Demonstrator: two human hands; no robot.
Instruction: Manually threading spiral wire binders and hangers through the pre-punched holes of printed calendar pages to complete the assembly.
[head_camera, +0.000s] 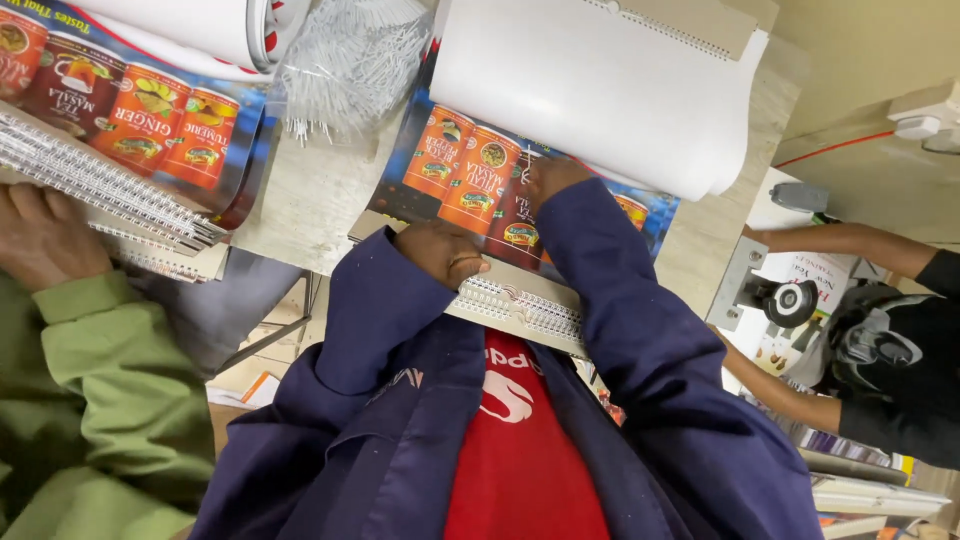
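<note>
A wire-bound stack of printed sheets (470, 190), showing orange cans on a blue ground, lies on the table in front of me. Its white wire binding (520, 305) runs along the near edge. My left hand (440, 250) is closed in a fist on the near edge of the stack, right at the left end of the binding. My right hand (550, 175) rests flat on the printed page, just below the white pages (600, 90) flipped up behind it. My navy sleeves hide both wrists.
A bundle of loose white binding wires (350, 60) lies at the back. At left, a co-worker's hand (40, 235) with a green sleeve rests on another wire-bound stack (110, 185). At right, a person in black (900, 340) works at a small machine (780, 295).
</note>
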